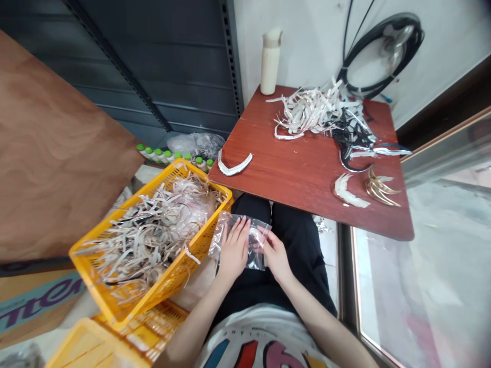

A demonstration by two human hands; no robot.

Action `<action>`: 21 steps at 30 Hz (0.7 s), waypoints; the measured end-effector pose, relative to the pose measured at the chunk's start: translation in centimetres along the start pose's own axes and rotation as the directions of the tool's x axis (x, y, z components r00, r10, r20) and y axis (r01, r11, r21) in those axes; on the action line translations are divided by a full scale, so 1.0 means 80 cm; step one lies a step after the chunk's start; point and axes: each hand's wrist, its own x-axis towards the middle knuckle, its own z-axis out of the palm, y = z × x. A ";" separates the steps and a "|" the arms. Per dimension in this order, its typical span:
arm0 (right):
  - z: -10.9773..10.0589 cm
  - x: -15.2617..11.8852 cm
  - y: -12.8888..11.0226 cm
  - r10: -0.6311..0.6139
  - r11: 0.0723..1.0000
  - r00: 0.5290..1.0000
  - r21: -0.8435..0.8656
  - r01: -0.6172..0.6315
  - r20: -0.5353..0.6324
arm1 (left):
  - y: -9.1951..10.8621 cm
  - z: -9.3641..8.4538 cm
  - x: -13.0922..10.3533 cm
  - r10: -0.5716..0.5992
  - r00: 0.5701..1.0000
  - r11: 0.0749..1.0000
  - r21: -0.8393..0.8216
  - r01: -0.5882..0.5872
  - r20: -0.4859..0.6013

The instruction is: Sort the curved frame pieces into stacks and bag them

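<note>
A clear plastic bag (256,261) rests over my lap, with something whitish inside that I cannot make out clearly. My left hand (235,251) lies on the bag, its fingers stretched out flat over the film. At the bag's right edge, the fingers of my right hand (276,257) are closed on the plastic, the thumb partly hidden. To the left of both hands stands a yellow crate (128,314) heaped with loose white, dark and gold strips (148,240).
Ahead is a reddish-brown table (276,166) bearing a pile of white strips (312,110), dark shiny strips (355,128), a curved white strip bundle (235,166), gold curved pieces (379,189) and a cream bottle (270,64). A glass panel (433,276) stands at right.
</note>
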 end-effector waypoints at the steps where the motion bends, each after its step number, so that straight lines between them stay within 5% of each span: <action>1: -0.003 -0.002 0.002 -0.044 0.998 0.999 -0.051 0.044 -0.004 | 0.000 0.000 0.002 -0.008 1.000 1.000 -0.006 0.008 -0.002; 6: -0.005 -0.002 0.002 -0.091 0.996 0.994 -0.027 0.089 -0.066 | 0.006 -0.006 0.003 -0.078 0.988 0.992 -0.113 0.063 -0.133; 9: -0.002 0.005 0.000 -0.028 0.995 0.994 0.087 0.038 -0.107 | 0.010 -0.015 -0.011 -0.252 0.925 0.954 -0.235 0.188 -0.284; 11: 0.000 0.009 0.000 -0.011 0.993 0.993 0.115 0.025 -0.120 | 0.009 -0.020 -0.024 -0.487 0.798 0.855 -0.383 0.351 -0.356; 12: 0.000 0.010 0.001 -0.002 0.992 0.992 0.127 0.017 -0.124 | 0.006 -0.021 -0.031 -0.634 0.692 0.744 -0.515 0.426 -0.344; 14: -0.001 0.012 0.003 0.030 0.987 0.992 0.162 -0.011 -0.120 | -0.003 -0.023 -0.042 -0.867 0.469 0.405 -0.788 0.464 -0.170; 16: -0.001 0.013 0.005 0.063 0.978 0.992 0.204 -0.041 -0.105 | -0.014 -0.024 -0.049 -0.925 0.370 0.086 -0.908 0.409 0.079; 18: -0.001 0.013 0.007 0.083 0.971 0.992 0.233 -0.060 -0.090 | -0.021 -0.028 -0.051 -0.894 0.393 -0.068 -0.932 0.355 0.215; 21: 0.005 0.012 0.007 0.098 0.967 0.993 0.242 -0.079 -0.070 | -0.018 -0.035 -0.046 -0.823 0.500 -0.192 -0.961 0.201 0.269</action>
